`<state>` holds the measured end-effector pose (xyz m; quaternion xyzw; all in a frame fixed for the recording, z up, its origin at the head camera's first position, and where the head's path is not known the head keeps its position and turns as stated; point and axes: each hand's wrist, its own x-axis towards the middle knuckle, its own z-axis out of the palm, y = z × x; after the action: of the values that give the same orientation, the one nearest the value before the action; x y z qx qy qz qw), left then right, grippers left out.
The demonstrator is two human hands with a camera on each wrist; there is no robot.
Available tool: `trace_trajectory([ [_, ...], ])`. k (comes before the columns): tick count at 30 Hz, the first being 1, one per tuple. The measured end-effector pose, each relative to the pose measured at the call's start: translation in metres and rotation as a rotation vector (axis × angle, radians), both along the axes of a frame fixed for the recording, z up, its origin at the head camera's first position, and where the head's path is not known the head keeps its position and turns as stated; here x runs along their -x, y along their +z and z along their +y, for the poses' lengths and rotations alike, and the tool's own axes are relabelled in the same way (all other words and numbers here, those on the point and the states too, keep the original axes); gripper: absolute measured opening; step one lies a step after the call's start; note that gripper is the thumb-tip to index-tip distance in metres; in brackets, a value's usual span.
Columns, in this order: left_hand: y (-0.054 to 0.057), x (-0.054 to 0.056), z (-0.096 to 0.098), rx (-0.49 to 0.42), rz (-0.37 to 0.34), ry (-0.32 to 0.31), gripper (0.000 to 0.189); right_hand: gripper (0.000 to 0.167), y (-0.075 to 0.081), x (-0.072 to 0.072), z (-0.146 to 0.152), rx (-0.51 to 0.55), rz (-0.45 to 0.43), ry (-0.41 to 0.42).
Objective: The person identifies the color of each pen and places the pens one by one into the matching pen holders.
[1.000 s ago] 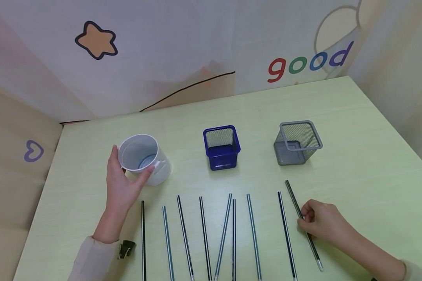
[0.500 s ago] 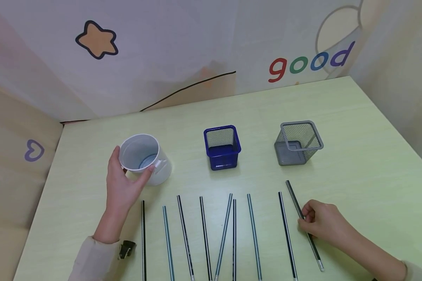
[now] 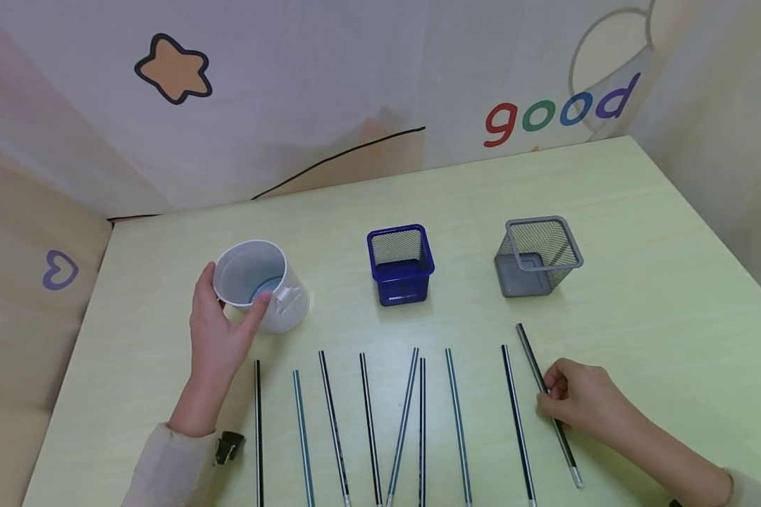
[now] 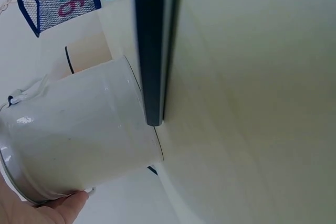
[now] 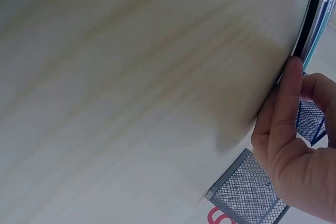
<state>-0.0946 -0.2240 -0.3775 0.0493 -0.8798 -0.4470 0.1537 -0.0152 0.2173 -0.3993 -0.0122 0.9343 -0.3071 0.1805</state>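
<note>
My left hand holds a white bucket-like cup by its upper side, the thumb lying near the small side handle. In the left wrist view fingertips touch the rim of the cup, which stands on the table. On the right, my right hand pinches a dark striped pencil around its middle; its silvery end points toward me, and it lies slanted low over the tabletop. Just left of it lies another dark pencil. In the right wrist view the curled fingers meet at the pencil.
Several dark and teal pencils lie in a row, one teal pencil crossing toward its neighbour. Behind them stand a blue mesh pen holder and a grey mesh pen holder. A printed cloth wall closes the back.
My left thumb has shifted slightly up and left along the cup. The right hand and the pencils have stayed in place.
</note>
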Motion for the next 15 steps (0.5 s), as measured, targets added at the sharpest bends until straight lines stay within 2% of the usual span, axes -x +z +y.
trace_trajectory([
  [8, 0.001, 0.0004, -0.0006, 0.02, 0.019, -0.018, 0.085, 0.017, 0.0005, 0.0008, 0.0008, -0.004, 0.019, 0.0],
  [15, 0.0018, 0.0006, -0.0008, 0.005, 0.007, -0.022, 0.085, 0.016, 0.0022, -0.0003, 0.0004, 0.021, 0.028, -0.009],
])
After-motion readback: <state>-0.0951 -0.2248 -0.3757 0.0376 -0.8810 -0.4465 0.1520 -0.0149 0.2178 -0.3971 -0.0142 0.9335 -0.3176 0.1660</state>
